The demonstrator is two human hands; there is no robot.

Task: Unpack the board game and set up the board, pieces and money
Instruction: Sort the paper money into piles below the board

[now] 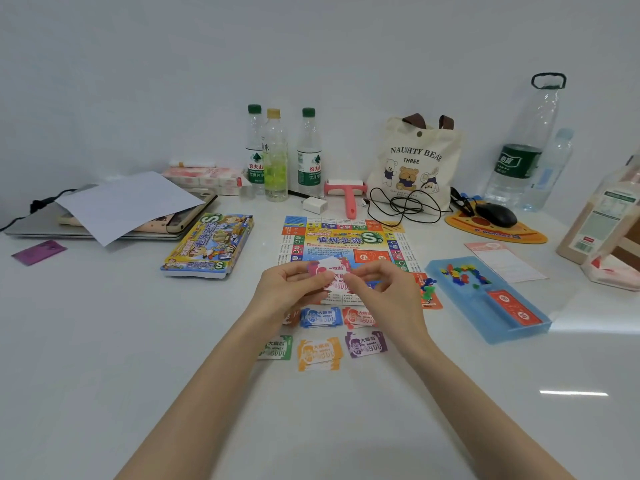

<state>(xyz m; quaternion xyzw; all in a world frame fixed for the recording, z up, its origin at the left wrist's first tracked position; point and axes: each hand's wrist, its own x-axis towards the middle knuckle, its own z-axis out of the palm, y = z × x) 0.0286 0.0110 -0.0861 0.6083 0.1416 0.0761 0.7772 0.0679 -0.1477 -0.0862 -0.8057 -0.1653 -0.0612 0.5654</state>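
Game board lies unfolded and flat on the white table, at twelve o'clock from the hands, its near edge hidden behind them. At ten o'clock the game box sits closed, just beside the board's left edge. At three o'clock a blue tray holds small coloured pieces at its far end and a red card deck at its near end. The left hand and right hand are raised together over the board's near edge, each pinching a small stack of pink notes between thumb and fingers. At six o'clock, paper money lies sorted in two rows: a brown pile mostly hidden by the left wrist, then a blue pile and a red pile; nearer, a green pile, an orange pile and a purple pile.
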